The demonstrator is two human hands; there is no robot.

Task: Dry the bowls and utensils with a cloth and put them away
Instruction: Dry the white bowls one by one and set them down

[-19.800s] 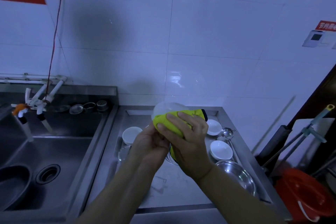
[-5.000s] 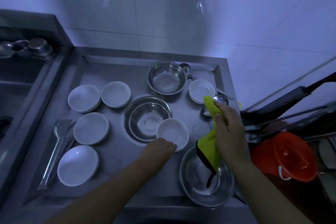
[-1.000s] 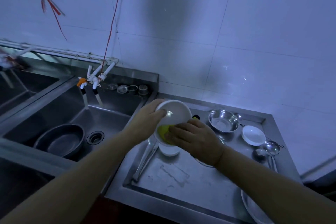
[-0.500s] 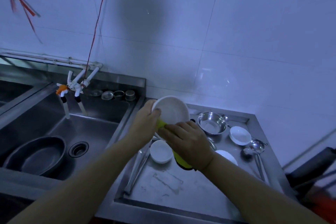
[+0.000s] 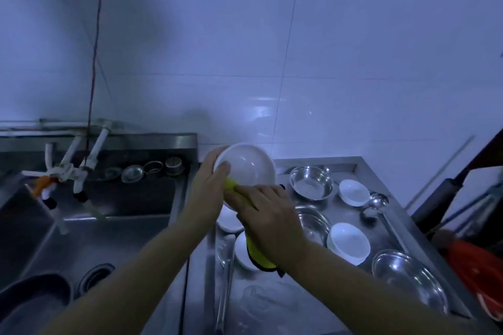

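- The left hand [image 5: 206, 193] holds the white bowl [image 5: 246, 168] by its rim, thumb curled over the near edge and the other fingers hidden behind it; the bowl is tilted up in the air, its inside facing the camera.
- The right hand [image 5: 269, 220] grips the yellow cloth [image 5: 231, 185], fingers curled over it and pressing it against the bowl's lower rim and outside; the rest of the cloth hangs below the wrist.
- To dry well, I would turn the bowl with the left hand while the cloth stays pressed, so the whole rim and the foot get wiped, then sweep the inside once.
- A wet glazed bowl is likely slippery, so the rim hold should stay firm while turning.
- Below, on the steel worktop [image 5: 272, 299], lie more white bowls, among them one near the right forearm [image 5: 348, 242], and steel bowls [image 5: 311, 182].
- A ladle [image 5: 377, 202] lies at the right; by my reckoning much remains to dry.
- The sink [image 5: 114, 239] is at the left.
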